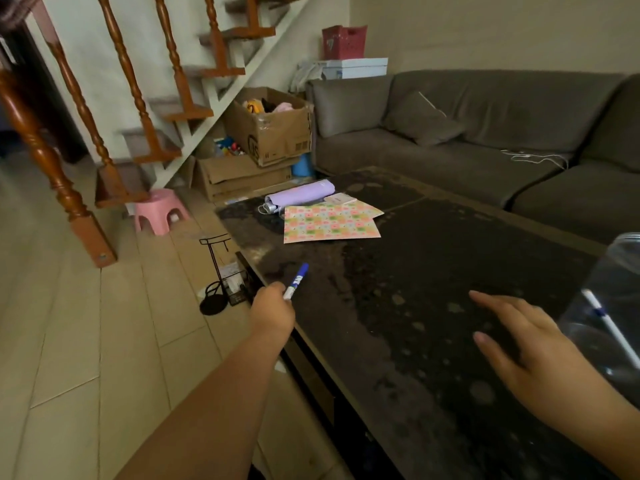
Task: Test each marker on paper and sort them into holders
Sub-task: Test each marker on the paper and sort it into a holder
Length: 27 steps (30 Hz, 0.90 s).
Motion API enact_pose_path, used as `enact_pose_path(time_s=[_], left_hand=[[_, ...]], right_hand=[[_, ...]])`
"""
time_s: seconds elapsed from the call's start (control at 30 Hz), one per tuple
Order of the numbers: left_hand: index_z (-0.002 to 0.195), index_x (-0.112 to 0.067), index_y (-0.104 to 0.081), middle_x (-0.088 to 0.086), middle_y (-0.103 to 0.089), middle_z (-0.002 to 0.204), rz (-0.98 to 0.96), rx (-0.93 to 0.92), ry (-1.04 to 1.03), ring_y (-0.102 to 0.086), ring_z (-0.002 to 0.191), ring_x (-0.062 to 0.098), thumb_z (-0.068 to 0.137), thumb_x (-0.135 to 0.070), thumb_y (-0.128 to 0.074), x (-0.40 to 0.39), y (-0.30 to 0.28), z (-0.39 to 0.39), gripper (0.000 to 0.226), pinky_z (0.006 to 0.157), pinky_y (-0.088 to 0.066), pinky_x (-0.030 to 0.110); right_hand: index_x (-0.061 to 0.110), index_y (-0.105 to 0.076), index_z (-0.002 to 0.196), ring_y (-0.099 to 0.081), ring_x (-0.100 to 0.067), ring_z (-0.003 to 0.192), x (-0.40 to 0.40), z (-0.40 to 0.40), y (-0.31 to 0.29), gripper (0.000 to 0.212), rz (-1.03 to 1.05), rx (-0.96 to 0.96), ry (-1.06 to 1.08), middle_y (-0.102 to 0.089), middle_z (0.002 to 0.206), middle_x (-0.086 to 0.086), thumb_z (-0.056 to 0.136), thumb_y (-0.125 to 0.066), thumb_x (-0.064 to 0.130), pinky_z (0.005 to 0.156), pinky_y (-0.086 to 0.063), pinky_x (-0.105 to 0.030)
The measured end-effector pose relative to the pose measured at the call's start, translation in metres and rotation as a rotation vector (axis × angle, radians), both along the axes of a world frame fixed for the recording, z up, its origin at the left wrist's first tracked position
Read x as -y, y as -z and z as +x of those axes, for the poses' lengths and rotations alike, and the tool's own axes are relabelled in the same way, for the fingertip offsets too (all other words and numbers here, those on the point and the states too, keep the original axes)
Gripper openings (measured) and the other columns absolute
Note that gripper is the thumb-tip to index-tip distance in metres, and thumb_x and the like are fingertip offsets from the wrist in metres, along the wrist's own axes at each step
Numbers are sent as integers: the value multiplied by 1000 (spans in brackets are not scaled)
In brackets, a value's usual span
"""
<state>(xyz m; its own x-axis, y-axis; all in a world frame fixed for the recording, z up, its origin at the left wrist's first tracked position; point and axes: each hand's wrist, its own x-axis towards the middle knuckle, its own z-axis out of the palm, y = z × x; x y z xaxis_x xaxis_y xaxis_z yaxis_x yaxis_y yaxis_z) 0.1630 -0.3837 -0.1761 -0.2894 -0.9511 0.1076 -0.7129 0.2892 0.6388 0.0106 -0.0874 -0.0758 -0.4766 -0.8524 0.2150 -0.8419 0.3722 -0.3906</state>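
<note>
One marker (296, 281), blue-capped, is pinched in the left hand (272, 308), held out over the counter's (398, 278) near left edge, cap pointing toward the patterned paper (329, 221) lying well beyond it. The step in hand looks like carrying a marker to be tested. Next it likely needs uncapping, then reaching the paper. The right hand (533, 351) hovers above the counter, fingers spread and holding nothing, just beside a clear jar (613, 306) with another pen inside.
</note>
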Motion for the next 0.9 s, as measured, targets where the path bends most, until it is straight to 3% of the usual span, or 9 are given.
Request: enact_pose_path(time_s=[0.17, 0.3, 0.43, 0.53, 0.6, 0.7, 0.77, 0.83, 0.9], left_hand=[[124, -4, -56, 13, -66, 103, -14, -177, 153, -58, 100, 31, 88, -8, -57, -54, -18, -21, 36, 85, -44, 33], [121, -11, -60, 6, -64, 106, 32, -251, 386, -60, 94, 20, 88, -12, -60, -123, -42, -53, 32, 84, -43, 27], [111, -18, -63, 1, -65, 99, 163, -369, 606, -62, 88, 15, 89, -11, -58, -202, -74, -89, 24, 82, -51, 32], [106, -22, -65, -6, -67, 90, 263, -448, 777, -64, 83, 11, 89, -9, -58, -263, -95, -112, 22, 77, -54, 31], [98, -28, -66, -7, -69, 88, 290, -476, 909, -65, 82, 10, 89, -7, -58, -300, -105, -128, 24, 75, -53, 28], [91, -38, -64, -9, -70, 92, 308, -487, 1063, -66, 88, 10, 87, -6, -61, -347, -112, -151, 32, 82, -54, 33], [102, -34, -64, -12, -68, 99, 299, -437, 1126, -63, 93, 3, 88, -13, -61, -371, -115, -164, 25, 85, -52, 25], [117, -29, -60, -16, -60, 108, 199, -419, 1106, -56, 96, -5, 88, -19, -62, -379, -119, -178, 30, 84, -43, 13], [124, -26, -54, -13, -52, 118, 48, -456, 985, -49, 105, -2, 87, -22, -63, -371, -123, -190, 38, 89, -39, 18]], right_hand=[[35, -27, 144, -33, -1, 128, -12, -8, -1, 57, 11, 9, 52, -38, 139, 14, 92, -52, 34, 104, -26, -16], [24, -38, 142, -43, -14, 126, -44, -22, -7, 53, -47, -25, 152, -49, 134, 3, 92, -55, 30, 108, -32, -25], [13, -44, 138, -51, -22, 115, -95, -31, -21, 48, -135, -14, 280, -57, 122, -7, 93, -56, 24, 102, -33, -26], [14, -49, 132, -56, -13, 89, -135, -37, -32, 40, -232, 206, 422, -62, 102, -1, 96, -50, 31, 88, -44, -26], [14, -54, 126, -59, -12, 83, -159, -44, -36, 37, -311, 306, 484, -66, 102, -2, 97, -46, 35, 82, -48, -26], [15, -59, 104, -57, 2, 60, -190, -58, -40, 23, -460, 426, 505, -66, 83, 1, 99, -44, 32, 59, -45, -13], [21, -57, 89, -54, 1, 54, -207, -70, -41, 19, -534, 494, 565, -59, 68, 5, 99, -43, 30, 56, -44, -17], [22, -56, 87, -54, -11, 59, -224, -86, -39, 21, -558, 513, 634, -57, 65, 3, 99, -42, 32, 60, -46, -31], [17, -58, 91, -51, -14, 59, -240, -103, -35, 22, -497, 456, 715, -56, 66, 1, 99, -44, 32, 61, -45, -31]])
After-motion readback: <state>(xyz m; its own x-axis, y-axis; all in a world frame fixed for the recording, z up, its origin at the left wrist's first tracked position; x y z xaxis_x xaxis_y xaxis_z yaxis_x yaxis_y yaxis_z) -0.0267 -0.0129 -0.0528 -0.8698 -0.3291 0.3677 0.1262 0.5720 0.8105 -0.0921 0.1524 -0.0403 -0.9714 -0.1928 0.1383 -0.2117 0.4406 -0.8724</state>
